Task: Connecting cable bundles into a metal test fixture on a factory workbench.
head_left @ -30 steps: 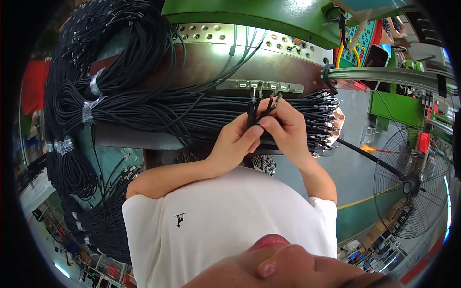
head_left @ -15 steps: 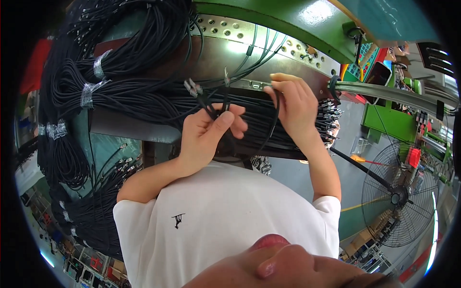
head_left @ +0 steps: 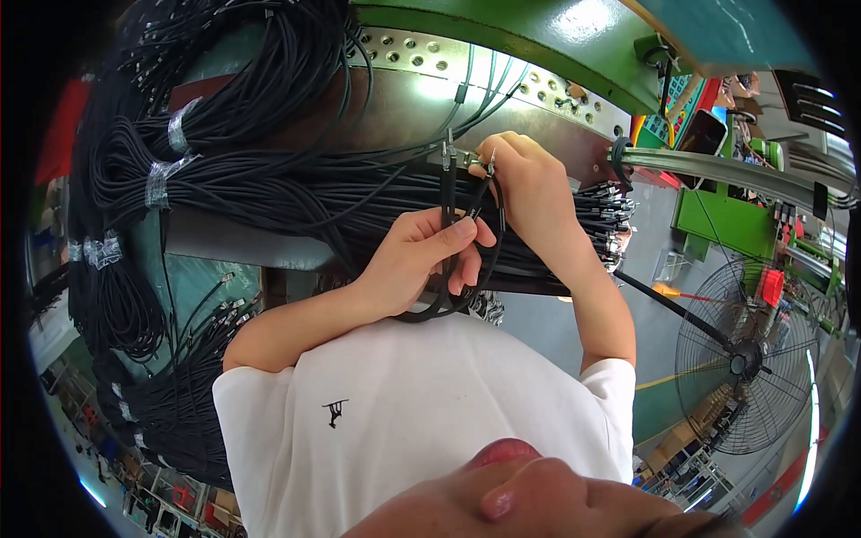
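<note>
The left hand (head_left: 421, 260) was curled shut around a looped black cable (head_left: 446, 215). The right hand (head_left: 525, 184) pinched that cable's metal connector ends (head_left: 466, 160) just above, over the large cable bundle (head_left: 359, 202) lying across the green machine (head_left: 538, 36).

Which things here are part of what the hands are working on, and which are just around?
In hand:
- left hand, gripping looped black cables
- right hand, at the metal cable ends
- cable bundle on the bench

Just around:
- taped cable coils
- standing fan
- green machine frame
</note>
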